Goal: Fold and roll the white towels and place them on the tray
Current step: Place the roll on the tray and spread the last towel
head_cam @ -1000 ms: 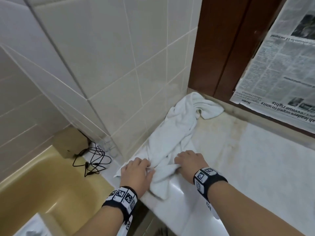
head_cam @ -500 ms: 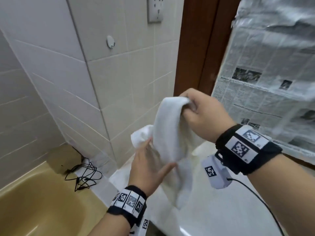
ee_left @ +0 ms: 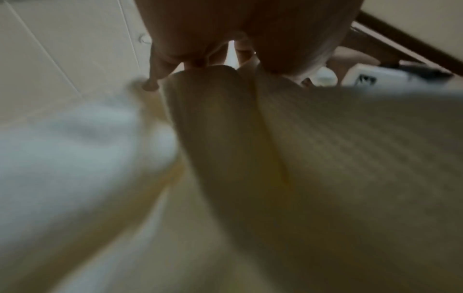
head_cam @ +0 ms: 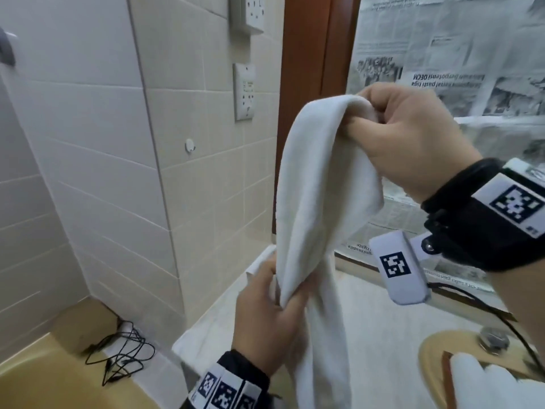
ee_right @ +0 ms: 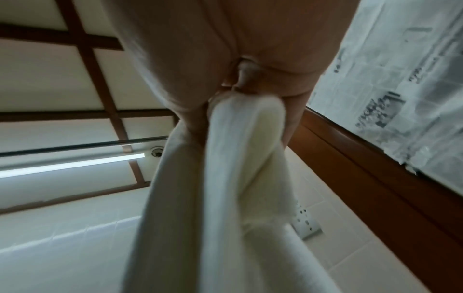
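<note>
Above the pale counter (head_cam: 383, 326), against a tiled wall (head_cam: 88, 172), a white towel (head_cam: 312, 187) hangs lengthwise in the air, clear of the surface. Left of the counter lies a yellow bathtub (head_cam: 44, 379), its visible part holding nothing; a tangle of black cable (head_cam: 124, 358) rests on the ledge at its corner. Newspaper (head_cam: 457, 54) covers the window to the right. At the lower right a brown-rimmed tray (head_cam: 446, 376) carries one white towel roll (head_cam: 495, 385), only partly in frame. The right hand (head_cam: 413, 137) is raised, fingers curled tight over the hanging towel's upper fold. The left hand (head_cam: 265, 317), lower down, closes thumb and fingers on the towel's gathered middle. Two wall sockets (head_cam: 244, 90) sit above.
</note>
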`<state>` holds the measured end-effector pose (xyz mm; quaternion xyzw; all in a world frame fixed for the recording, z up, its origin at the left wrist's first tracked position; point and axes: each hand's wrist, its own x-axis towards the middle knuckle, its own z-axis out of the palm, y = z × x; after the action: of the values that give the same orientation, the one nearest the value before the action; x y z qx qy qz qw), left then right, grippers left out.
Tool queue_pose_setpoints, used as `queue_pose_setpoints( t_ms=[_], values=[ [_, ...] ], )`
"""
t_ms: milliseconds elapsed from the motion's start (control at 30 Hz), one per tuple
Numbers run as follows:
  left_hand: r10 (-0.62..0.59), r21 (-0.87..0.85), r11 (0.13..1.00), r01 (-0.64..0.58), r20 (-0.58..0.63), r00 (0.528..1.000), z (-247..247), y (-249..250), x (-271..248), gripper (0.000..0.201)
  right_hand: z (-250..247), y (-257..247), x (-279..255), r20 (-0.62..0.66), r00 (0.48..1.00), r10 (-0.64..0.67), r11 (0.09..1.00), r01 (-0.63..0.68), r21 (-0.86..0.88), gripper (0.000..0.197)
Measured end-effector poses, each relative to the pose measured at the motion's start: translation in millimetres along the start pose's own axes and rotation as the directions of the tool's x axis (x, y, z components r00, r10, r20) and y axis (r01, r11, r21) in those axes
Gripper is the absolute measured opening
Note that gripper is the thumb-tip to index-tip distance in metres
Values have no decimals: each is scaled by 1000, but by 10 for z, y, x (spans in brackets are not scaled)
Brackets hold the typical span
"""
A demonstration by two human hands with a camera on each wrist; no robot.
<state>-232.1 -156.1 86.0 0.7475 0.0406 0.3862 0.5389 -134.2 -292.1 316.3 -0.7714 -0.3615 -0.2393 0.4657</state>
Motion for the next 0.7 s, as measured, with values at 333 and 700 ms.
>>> queue_pose_setpoints(
  t_ms=[333,700],
  values=[
    [69,157,983,-95,159,985,-1645,135,242,25,152,62,-456,6,994,109,993,-109,47,12],
    [98,370,917,-146,147,984,-2330,362,695,40,1162,392,-1669,446,864,236,972,-199,-127,29]
  ],
)
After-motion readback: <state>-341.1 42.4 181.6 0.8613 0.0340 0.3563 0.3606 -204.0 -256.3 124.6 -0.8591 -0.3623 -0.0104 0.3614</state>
